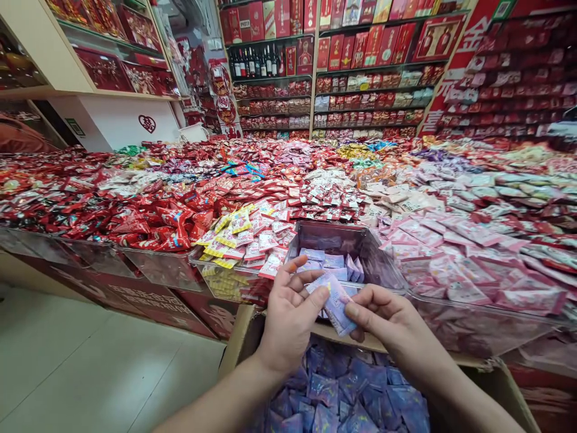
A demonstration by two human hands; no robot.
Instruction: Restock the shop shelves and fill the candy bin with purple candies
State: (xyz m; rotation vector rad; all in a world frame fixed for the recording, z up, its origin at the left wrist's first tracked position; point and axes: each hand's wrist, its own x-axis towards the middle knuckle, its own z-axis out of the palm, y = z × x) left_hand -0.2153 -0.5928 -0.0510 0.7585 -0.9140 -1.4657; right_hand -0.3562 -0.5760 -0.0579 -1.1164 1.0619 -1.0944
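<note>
Between my two hands is a small purple-blue candy packet [337, 304]. My left hand [291, 310] pinches its upper left side with the thumb, the other fingers loosely curled. My right hand [383, 313] grips the packet's right edge between thumb and fingers. Just beyond, a clear plastic bin [295, 237] holds several like packets [333, 261] lying on its bottom, partly hidden by my hands. Below my wrists stands an open cardboard box [238, 337], filled with loose purple packets [324, 391] of the same look.
Clear bins of wrapped sweets adjoin on both sides: yellow-and-white packets [243, 231] to the left, pink packets [460, 258] to the right. Red sweets [157, 222] lie farther left. Shelves with red boxes [374, 45] and bottles [255, 62] line the back. Tiled floor [90, 361] shows lower left.
</note>
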